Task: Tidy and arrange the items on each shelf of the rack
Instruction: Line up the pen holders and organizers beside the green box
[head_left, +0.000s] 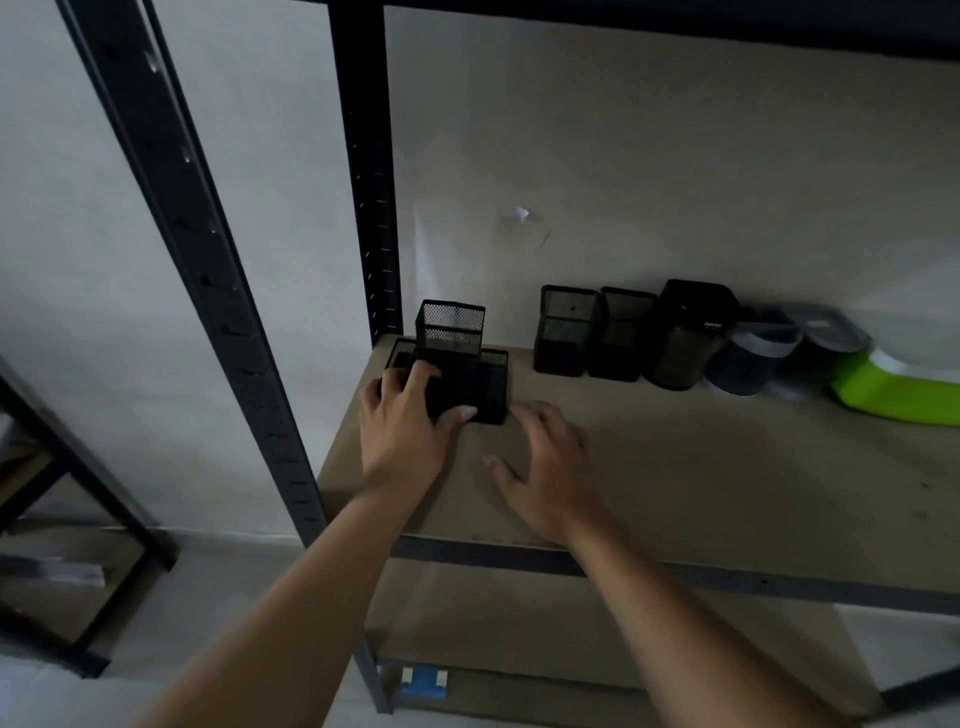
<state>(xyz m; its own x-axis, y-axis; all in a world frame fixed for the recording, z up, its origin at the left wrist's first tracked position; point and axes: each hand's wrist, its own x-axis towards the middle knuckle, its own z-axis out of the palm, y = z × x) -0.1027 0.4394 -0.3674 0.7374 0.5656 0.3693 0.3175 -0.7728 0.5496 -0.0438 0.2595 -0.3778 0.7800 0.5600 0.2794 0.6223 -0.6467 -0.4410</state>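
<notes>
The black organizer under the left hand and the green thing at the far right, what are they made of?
The black desk organizer looks like metal wire mesh painted matt black: you can see the tiny grid of holes in its tall back cup. The lime-green container looks like smooth plastic with a white rim, since it is bright and slightly shiny. It is blurred, so that is a guess.

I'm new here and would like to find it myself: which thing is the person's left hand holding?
On the rack's brown shelf, look to the left end. There the left hand grips a black mesh desk organiser. Unlike the single cups along the wall, it has several joined compartments.
</notes>
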